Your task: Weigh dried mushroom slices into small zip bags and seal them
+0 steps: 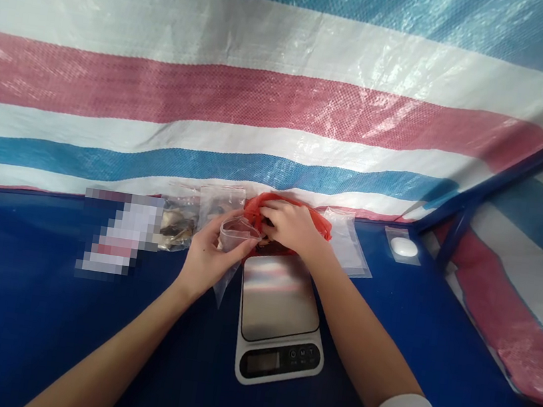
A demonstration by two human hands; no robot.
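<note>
My left hand (207, 253) is closed on a clear plastic bag (235, 233), its mouth held round and its lower corner hanging beside the scale. My right hand (295, 226) reaches into an open red plastic bag (317, 218) against the back. Its fingers are curled down among small brown pieces (271, 248); what they grip is hidden. Directly in front of the red bag lies a white kitchen scale (280, 302) with a bare metal plate and a dark display.
Left of my hands are clear bags, one with brownish dried pieces (177, 225), and a blurred-out paper (128, 237). Flat clear bags (349, 245) and a white oval object (403, 247) lie to the right. A striped tarp (265, 101) rises behind the blue table (168, 364).
</note>
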